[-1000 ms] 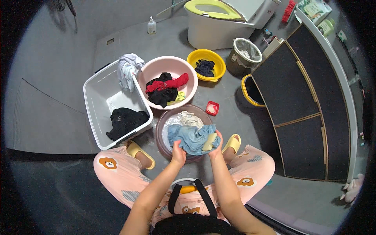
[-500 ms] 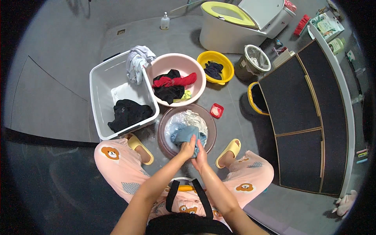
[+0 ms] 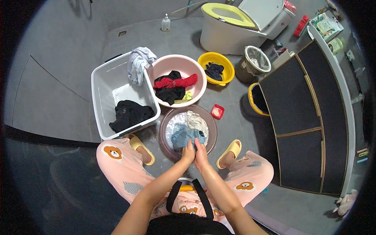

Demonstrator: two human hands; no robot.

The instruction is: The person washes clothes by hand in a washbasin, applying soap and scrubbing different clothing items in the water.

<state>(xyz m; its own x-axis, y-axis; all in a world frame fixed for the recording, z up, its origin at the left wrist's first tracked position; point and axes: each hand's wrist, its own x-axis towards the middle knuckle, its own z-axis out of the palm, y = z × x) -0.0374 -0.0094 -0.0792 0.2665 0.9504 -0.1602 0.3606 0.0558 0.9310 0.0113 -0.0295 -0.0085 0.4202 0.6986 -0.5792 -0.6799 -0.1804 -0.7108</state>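
Observation:
In a brown round basin [image 3: 165, 145] between my feet lie a blue garment [image 3: 183, 135] and a cream-white garment [image 3: 198, 123] in sudsy water. My left hand [image 3: 188, 152] and my right hand [image 3: 201, 153] are side by side at the basin's near rim. Both are closed on the near edge of the blue garment, thumbs on top. My other fingers are mostly hidden under the cloth and behind the hands.
A white bin [image 3: 102, 103] holds black clothing, with a pale garment [image 3: 138, 64] over its rim. Beyond are a pink basin [image 3: 178, 62] with clothes and a yellow basin [image 3: 231, 74] with dark cloth. A red soap box [image 3: 217, 111] and dark cabinet [image 3: 293, 98] stand right.
My hands have shifted slightly and the blue garment now lies lower and flatter in the basin. The whole view has moved a little.

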